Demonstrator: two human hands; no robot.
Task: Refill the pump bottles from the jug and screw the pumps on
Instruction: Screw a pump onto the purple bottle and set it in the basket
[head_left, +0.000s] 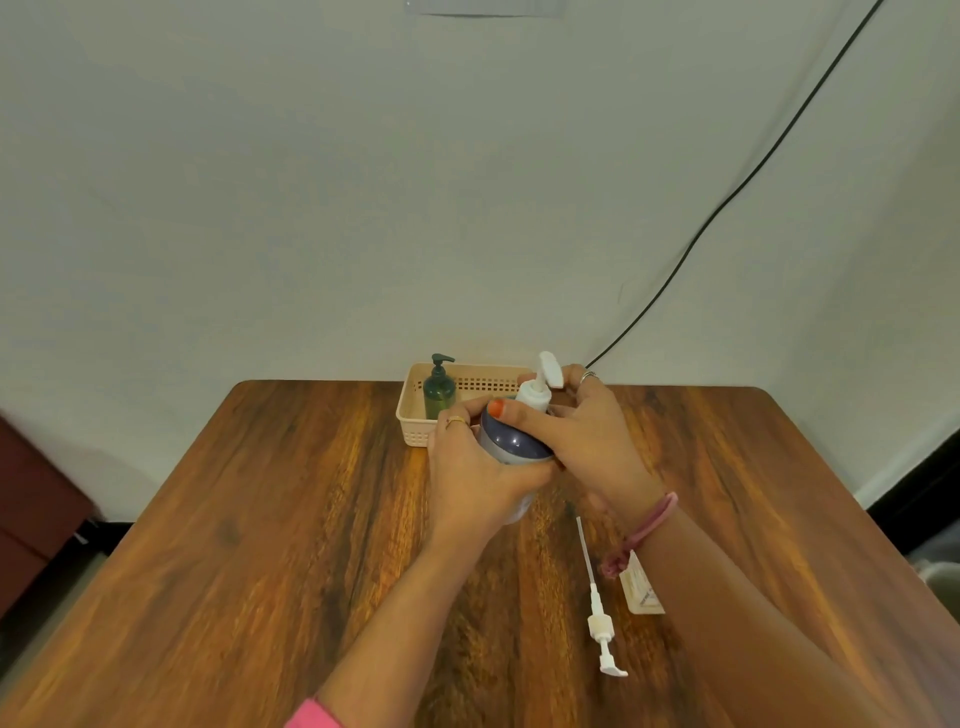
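A pale grey wall (363, 182) fills the upper two thirds of the frame, with a thin black cable (737, 187) running diagonally down it from the upper right. Below, a brown wood-grain table (260, 519) spreads across the lower frame.

At the table's far edge, just above centre, sits a cream perforated plastic basket (415, 421) holding a small dark green pump bottle (439, 397) with its pump already on.

Just in front of the basket, at centre, both hands work on a grey-blue round-shouldered plastic bottle (511, 441) that looks glossy, with a white pump head (537, 387) seated at its neck and the spout pointing up and away. The left hand (478, 467) wraps its curled fingers round the bottle body, steadying it. The right hand (587, 436) has its thumb and fingers closed about the pump collar.

This looks like the screwing-on step for this bottle. The next move probably calls for twisting the collar while the left hand keeps the body from turning, until the thread seats.

In the lower right of centre, a loose white pump with a long dip tube (597, 608) lies flat on the table, so another bottle likely awaits its pump. Beside it, partly under the right forearm, lies a small pale packet (641, 590). No jug is in view.
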